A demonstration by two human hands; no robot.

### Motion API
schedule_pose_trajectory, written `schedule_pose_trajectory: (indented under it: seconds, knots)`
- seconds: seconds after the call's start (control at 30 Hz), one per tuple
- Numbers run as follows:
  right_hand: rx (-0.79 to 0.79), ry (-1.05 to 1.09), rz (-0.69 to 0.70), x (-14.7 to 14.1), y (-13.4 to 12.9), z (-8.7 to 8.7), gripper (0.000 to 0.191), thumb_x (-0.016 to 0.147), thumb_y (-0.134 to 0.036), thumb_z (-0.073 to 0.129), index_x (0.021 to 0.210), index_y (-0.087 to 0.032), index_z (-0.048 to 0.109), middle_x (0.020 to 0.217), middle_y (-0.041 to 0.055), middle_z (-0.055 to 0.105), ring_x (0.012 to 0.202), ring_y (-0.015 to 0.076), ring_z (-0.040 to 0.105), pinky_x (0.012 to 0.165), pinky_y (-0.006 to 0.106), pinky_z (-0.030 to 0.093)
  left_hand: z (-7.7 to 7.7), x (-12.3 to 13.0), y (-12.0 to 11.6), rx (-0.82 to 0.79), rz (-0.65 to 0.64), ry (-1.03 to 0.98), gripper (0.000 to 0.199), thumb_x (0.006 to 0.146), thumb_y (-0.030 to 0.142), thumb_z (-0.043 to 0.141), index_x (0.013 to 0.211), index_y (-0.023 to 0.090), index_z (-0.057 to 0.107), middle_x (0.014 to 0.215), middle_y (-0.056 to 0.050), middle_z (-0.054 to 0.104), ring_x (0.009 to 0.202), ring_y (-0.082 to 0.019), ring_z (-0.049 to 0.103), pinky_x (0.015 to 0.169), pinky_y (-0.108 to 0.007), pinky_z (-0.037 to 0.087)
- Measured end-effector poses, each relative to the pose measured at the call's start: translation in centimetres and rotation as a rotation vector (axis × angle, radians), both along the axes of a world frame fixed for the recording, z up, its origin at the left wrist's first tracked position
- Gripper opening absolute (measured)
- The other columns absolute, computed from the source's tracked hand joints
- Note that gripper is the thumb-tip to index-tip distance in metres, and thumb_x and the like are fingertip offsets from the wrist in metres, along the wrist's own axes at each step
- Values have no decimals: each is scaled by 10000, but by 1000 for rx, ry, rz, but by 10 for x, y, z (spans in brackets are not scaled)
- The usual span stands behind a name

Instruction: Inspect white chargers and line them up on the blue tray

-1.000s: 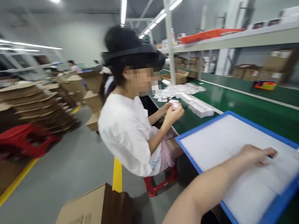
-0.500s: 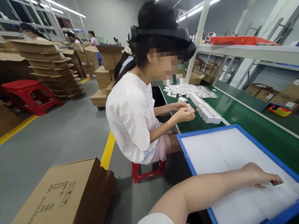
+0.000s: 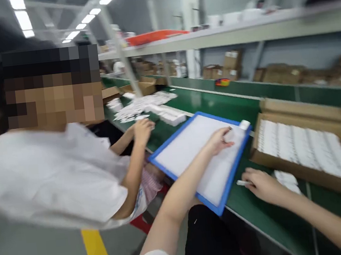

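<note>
My left hand (image 3: 219,140) reaches over a blue-rimmed tray (image 3: 172,142) with a white inside. Its thumb and fingers are apart; a small dark spot shows at a fingertip, too blurred to name. Near that hand, a small white block (image 3: 244,125) rests on the tray's far right corner. My right hand (image 3: 260,183) is over the green table, closed on a small flat white piece (image 3: 242,183). Several white pieces (image 3: 287,181) lie just beyond its wrist, partly covered by the arm.
A cardboard box (image 3: 284,166) with rows of white pieces stands at right. On the left sits a co-worker, whose hands (image 3: 143,130) are near a white pile (image 3: 144,106) and a row of white blocks (image 3: 172,117). A shelf (image 3: 239,31) runs above the table.
The view has swung right, bringing my right hand and the cardboard box into sight. My left hand's fingers have spread; the small colourful piece under its fingertips before is not clearly visible now.
</note>
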State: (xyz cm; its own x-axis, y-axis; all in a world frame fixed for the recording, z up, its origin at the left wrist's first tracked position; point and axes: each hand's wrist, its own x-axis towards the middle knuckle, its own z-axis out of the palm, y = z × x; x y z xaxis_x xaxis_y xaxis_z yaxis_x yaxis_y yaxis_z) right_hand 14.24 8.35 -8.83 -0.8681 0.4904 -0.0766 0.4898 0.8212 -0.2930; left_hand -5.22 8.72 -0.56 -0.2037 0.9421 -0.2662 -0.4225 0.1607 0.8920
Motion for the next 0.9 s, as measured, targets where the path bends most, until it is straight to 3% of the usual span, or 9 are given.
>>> schedule_pose_trajectory:
  seconds: [0.13,0.2,0.27,0.33,0.47,0.6,0.8,0.9]
  knots:
    - [-153,147,-144,50,3,55,255,955,-226,458,818,-204,672,885,45,624,785,176,630,761,304,499,0,26,-4,1,-211,18,312,947,329,427,968,145,678,861,-57,625,606,-81,473,512,-166,366]
    - [-280,439,-225,83,-5,88,222,981,-316,487,1026,-216,680,878,31,637,759,163,618,704,278,509,3,42,-18,37,-316,48,308,937,292,447,1018,140,702,878,-61,641,619,-82,492,544,-174,386]
    - [-283,715,-335,109,-17,115,234,960,-352,568,1148,-237,646,876,18,631,708,143,597,619,245,502,8,62,-34,89,-442,116,331,935,353,495,1070,148,717,882,-63,648,645,-93,520,566,-184,404]
    - [-206,822,-342,126,-25,133,216,950,-331,603,1143,-259,669,890,24,631,708,141,585,585,239,484,16,84,-47,132,-550,192,398,933,456,519,1131,171,711,930,-68,656,744,-131,575,617,-199,442]
    - [-83,805,-196,139,-28,140,273,985,-253,535,1189,-352,687,885,31,588,770,159,571,624,272,469,39,120,-57,237,-618,412,478,944,564,462,1203,229,681,1138,-64,643,1040,-222,585,752,-236,497]
    - [-67,868,-197,144,-25,141,316,974,-237,552,1217,-399,670,929,36,539,804,160,561,635,274,477,58,138,-57,309,-658,547,497,998,546,344,1251,230,632,1244,-66,616,1071,-213,568,797,-263,489]
    - [-138,954,-334,148,-28,145,198,956,-272,596,1094,-375,693,947,18,557,740,136,541,568,252,457,59,149,-45,335,-671,539,512,1014,545,286,1225,219,619,1195,-72,630,1122,-239,553,859,-323,467]
    - [-112,971,-366,147,-29,143,129,943,-271,616,1007,-352,694,953,12,562,743,135,544,581,258,460,57,152,-39,329,-692,482,622,997,609,198,1262,213,596,1190,-88,631,1127,-257,564,896,-373,480]
